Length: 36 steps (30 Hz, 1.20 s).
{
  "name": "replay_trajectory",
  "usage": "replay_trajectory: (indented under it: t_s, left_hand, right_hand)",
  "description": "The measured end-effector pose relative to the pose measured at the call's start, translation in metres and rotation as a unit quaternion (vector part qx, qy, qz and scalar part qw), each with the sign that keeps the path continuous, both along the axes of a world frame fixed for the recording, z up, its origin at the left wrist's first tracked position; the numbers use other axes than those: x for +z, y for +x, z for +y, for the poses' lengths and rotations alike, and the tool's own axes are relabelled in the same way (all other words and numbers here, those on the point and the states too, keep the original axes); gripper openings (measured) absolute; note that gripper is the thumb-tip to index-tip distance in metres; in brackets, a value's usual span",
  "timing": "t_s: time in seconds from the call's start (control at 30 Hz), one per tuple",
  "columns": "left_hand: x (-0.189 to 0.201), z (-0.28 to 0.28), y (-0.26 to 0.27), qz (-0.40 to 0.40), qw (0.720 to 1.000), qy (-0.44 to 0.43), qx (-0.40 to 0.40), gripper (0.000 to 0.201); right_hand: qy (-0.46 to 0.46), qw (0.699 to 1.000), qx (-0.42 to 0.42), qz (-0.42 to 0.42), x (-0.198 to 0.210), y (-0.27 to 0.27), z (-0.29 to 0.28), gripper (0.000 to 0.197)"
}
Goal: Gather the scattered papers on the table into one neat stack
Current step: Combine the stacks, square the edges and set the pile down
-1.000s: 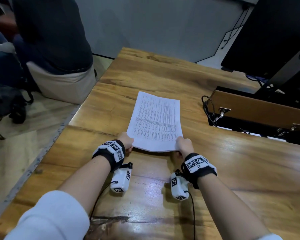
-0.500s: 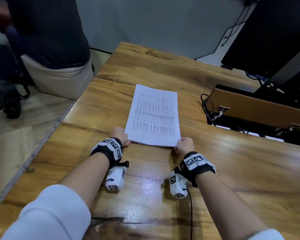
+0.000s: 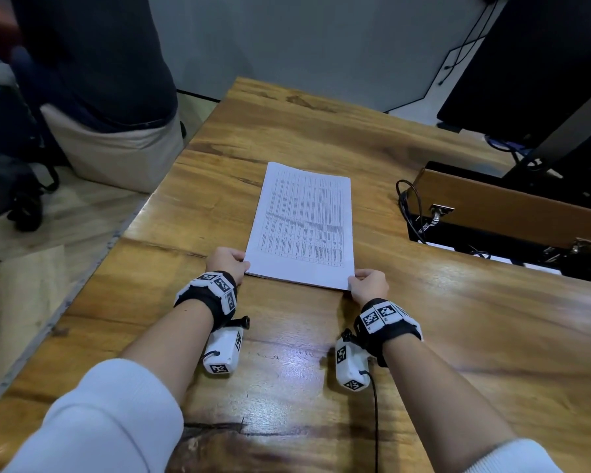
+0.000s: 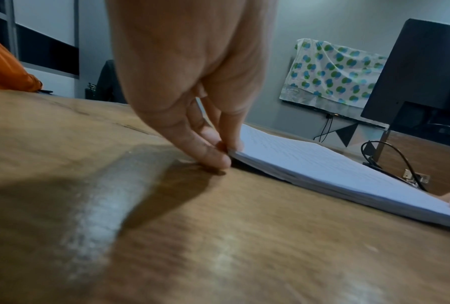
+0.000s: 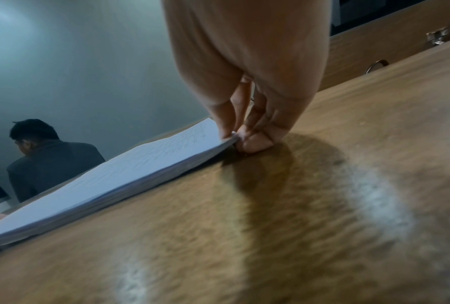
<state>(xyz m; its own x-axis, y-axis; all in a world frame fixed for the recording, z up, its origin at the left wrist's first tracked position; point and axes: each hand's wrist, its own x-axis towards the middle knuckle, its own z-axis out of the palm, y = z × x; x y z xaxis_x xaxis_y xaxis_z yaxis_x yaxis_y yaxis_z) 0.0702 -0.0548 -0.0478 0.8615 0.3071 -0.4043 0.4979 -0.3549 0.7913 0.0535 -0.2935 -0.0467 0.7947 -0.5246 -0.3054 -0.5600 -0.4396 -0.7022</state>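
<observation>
— On the desk (image 3: 458,336), what was the left hand (image 3: 226,264) doing?
— It pinched the near left corner of the stack (image 3: 302,227), thumb on top and fingers (image 4: 208,153) curled under the edge, the fingertips touching the wood.
— And the stack itself?
— It lay mid-desk as one squared pile, printed tables facing up, its near edge raised slightly off the wood between the two hands.
— What about the right hand (image 3: 369,283)?
— It was clamped on the near right corner the same way. Farther right, a cable (image 3: 411,206) ran into an open desk slot.
</observation>
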Motion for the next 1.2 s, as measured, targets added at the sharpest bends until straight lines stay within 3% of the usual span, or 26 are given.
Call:
replay_trajectory:
  t_s: [0.17, 0.23, 0.3, 0.53, 0.87, 1.2]
  left_hand:
    - [0.0, 0.0, -0.001, -0.006, 1.0, -0.003, -0.002, 0.029]
    - [0.003, -0.001, -0.003, -0.014, 1.0, 0.015, -0.023, 0.014]
    - [0.004, -0.002, -0.003, -0.019, 0.999, 0.036, -0.026, 0.029]
    - [0.011, -0.011, -0.009, -0.015, 1.0, 0.006, 0.001, 0.048]
    - [0.01, -0.011, -0.001, 0.033, 0.999, 0.005, -0.03, 0.041]
    - [0.01, -0.003, 0.001, 0.053, 0.997, -0.023, -0.047, 0.062]
  right_hand:
    - [0.013, 1.0, 0.004, 0.003, 0.002, -0.003, -0.002, 0.03]
    - [0.021, 1.0, 0.001, 0.004, 0.002, -0.005, -0.002, 0.033]
    - [0.025, 1.0, -0.001, 0.0, 0.003, -0.008, -0.002, 0.035]
    - [0.079, 0.996, -0.026, -0.017, 0.004, -0.013, 0.002, 0.04]
    - [0.105, 0.994, -0.002, -0.02, 0.002, -0.012, 0.004, 0.034]
    - [0.104, 0.994, 0.016, -0.006, 0.01, -0.018, 0.004, 0.042]
